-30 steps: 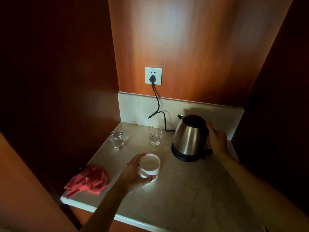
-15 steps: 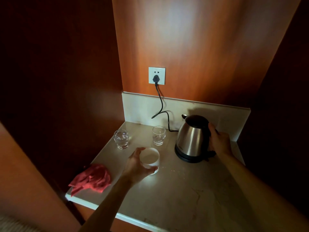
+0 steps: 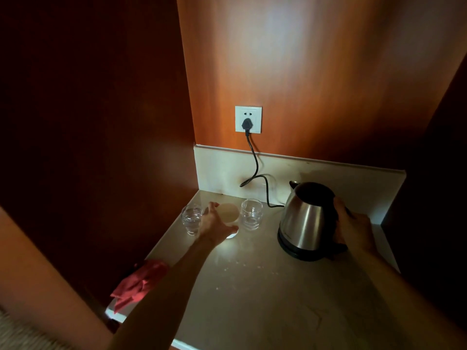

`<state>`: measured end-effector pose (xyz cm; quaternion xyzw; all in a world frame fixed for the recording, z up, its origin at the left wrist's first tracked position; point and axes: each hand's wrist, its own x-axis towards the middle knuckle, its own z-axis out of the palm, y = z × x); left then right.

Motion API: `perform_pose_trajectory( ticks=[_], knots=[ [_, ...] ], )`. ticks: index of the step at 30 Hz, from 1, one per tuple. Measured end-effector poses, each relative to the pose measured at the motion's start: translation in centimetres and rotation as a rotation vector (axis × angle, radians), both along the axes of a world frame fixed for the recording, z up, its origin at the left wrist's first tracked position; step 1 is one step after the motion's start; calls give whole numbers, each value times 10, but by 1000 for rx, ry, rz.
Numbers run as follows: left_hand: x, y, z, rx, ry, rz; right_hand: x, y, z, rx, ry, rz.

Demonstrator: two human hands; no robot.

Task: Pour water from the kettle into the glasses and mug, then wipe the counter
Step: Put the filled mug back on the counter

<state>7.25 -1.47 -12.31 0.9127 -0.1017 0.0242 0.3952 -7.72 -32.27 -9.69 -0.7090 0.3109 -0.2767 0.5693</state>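
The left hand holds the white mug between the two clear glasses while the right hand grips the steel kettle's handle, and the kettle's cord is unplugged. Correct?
Not quite. In the head view the black cord runs up to a plug seated in the white wall socket, so it is plugged in. The rest holds: left hand on the white mug, right hand on the steel kettle.

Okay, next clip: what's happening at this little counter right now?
A person stands at a small counter. Their left hand grips a white mug placed between two glasses; the left glass seems to hold water. Their right hand holds the handle of a steel kettle, which sits upright on its base, plugged into the wall socket. A red cloth lies untouched at the counter's left edge.
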Motion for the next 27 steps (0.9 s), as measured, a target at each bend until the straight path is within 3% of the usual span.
perform_pose_trajectory(
  ticks=[10,15,19,23,27],
  knots=[
    [10,-14,-1,20,45,60,2,3,-1,10,-15,-12],
    [11,-22,5,156,88,24,-1,8,5,18,-8,-5],
    [7,-43,18,314,-93,-114,-5,9,5,8,-3,9],
    [8,-68,26,372,-61,-234,-4,10,6,40,-16,3],
    [17,-85,24,484,-59,-186,-3,7,1,33,-27,0]
  ],
)
